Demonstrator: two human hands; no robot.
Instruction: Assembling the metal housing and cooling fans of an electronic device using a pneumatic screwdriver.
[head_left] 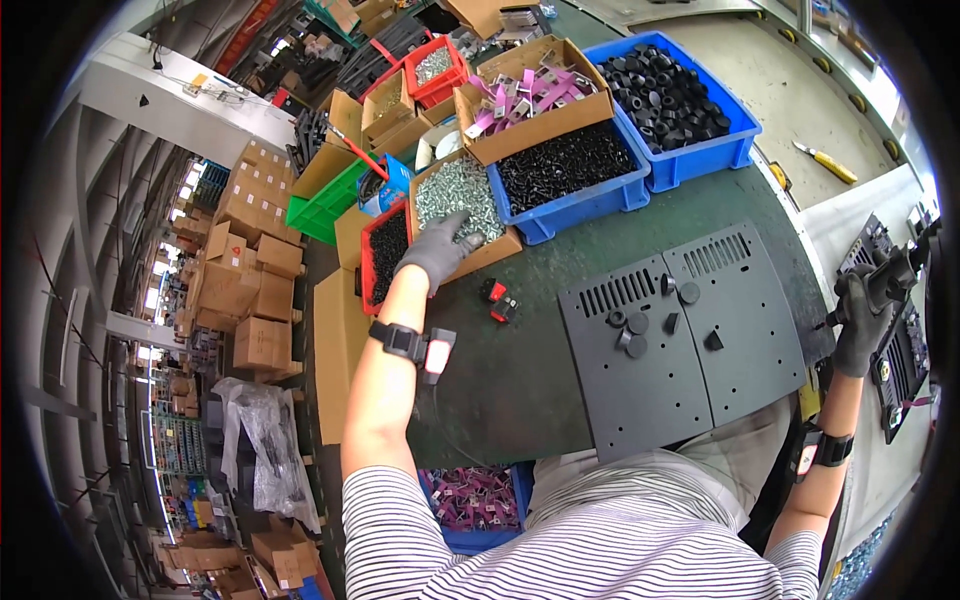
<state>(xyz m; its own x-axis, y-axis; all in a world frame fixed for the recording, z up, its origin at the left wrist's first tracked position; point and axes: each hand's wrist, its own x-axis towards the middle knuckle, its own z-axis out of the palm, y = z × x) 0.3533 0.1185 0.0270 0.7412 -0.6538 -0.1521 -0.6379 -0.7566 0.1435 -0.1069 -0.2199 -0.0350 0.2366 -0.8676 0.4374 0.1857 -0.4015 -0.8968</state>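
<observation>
My left hand (436, 254), in a grey glove, reaches over a cardboard box of small silver screws (455, 195). Its fingers are apart, with the tips at the screws; I see nothing held. At the far right, my gloved right hand (862, 325) is closed around a black power screwdriver (890, 282). Between the hands, two dark grey slotted metal panels (640, 375) lie side by side near my lap. Several small black round caps (637, 323) and two black wedge-shaped pieces (714, 341) rest on them.
Blue bins of black screws (565, 165) and black caps (665, 100) stand behind the panels. A carton of purple brackets (530, 95) sits between other containers. Left of the screws is a red bin (383, 260). A red-and-black switch-like part (498, 300) lies on the green table (520, 375).
</observation>
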